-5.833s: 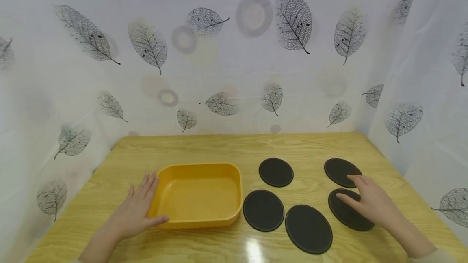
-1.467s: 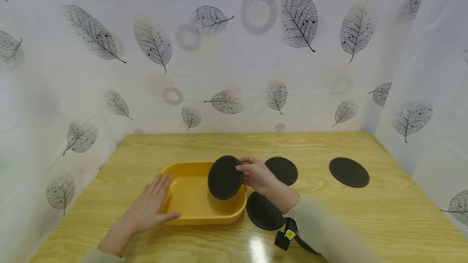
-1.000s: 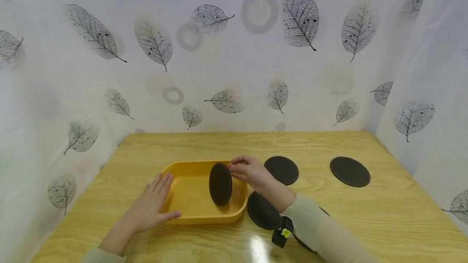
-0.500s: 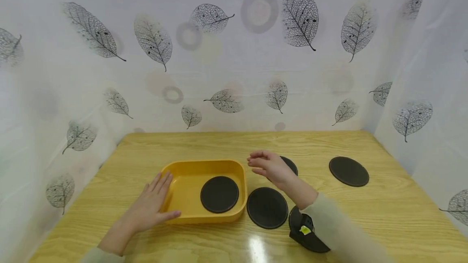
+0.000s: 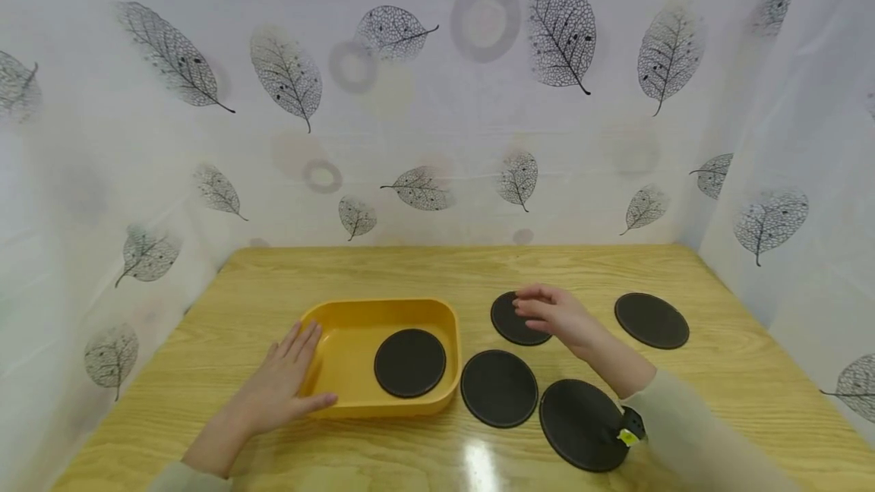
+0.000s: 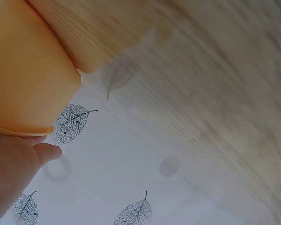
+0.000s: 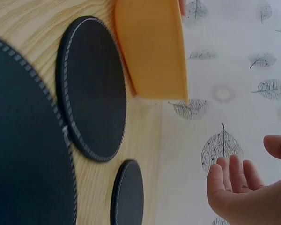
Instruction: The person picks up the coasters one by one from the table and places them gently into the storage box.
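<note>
My left hand [image 5: 276, 386] rests with straight fingers against the left side of a yellow-orange plastic tray [image 5: 345, 370]; the left wrist view shows part of this hand at the tray's edge. Flat in the tray's right half lies a round black coaster [image 5: 410, 363]. My right hand [image 5: 563, 319] is raised, fingers loosely bent and holding nothing, over the back middle black coaster [image 5: 509, 317], which it partly covers. In the right wrist view, stitching edges a black coaster [image 7: 93, 89] beside the tray.
Right of the tray, another coaster [image 5: 499, 388] lies close to its side. A larger-looking coaster [image 5: 574, 424] is nearer the front, partly under the wrist camera [image 5: 630, 427]. One more coaster [image 5: 652, 320] sits at the back right. A leaf-print curtain [image 5: 424, 120] encloses the wooden table [image 5: 273, 272].
The coaster from the right of the table was carried over the tray, tipped and let go; it now lies flat inside. My right hand has moved right, while my left stayed at the tray.
</note>
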{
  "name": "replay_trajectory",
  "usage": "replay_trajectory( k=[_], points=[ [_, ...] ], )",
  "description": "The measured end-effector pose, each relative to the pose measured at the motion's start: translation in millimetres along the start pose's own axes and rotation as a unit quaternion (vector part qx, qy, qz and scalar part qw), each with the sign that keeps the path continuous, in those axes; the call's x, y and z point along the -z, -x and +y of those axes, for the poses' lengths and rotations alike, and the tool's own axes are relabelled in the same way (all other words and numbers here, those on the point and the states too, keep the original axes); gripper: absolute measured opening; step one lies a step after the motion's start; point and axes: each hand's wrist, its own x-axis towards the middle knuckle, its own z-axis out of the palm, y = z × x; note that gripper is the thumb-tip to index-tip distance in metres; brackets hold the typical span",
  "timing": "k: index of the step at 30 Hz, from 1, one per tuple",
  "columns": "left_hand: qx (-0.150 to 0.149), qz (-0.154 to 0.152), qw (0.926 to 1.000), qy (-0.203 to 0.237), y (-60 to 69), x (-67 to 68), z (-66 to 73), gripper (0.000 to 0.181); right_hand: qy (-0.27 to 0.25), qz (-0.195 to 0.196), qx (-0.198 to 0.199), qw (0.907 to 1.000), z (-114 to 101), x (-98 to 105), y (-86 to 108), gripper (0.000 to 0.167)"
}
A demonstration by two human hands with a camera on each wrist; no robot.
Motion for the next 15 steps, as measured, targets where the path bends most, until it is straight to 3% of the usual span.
replay_trajectory(
  k=[10, 15],
  points=[
    [0.008, -0.016, 0.9998, 0.007, 0.1, -0.1, -2.1, 0.093, 0.051, 0.005, 0.004, 0.9987, 9, 22, 19.3, 0.046],
    [0.006, -0.015, 0.9998, 0.012, -0.3, -0.8, -1.8, 0.094, 0.111, -0.015, 0.017, 0.9935, 16, 27, 32.0, 0.047]
  ],
)
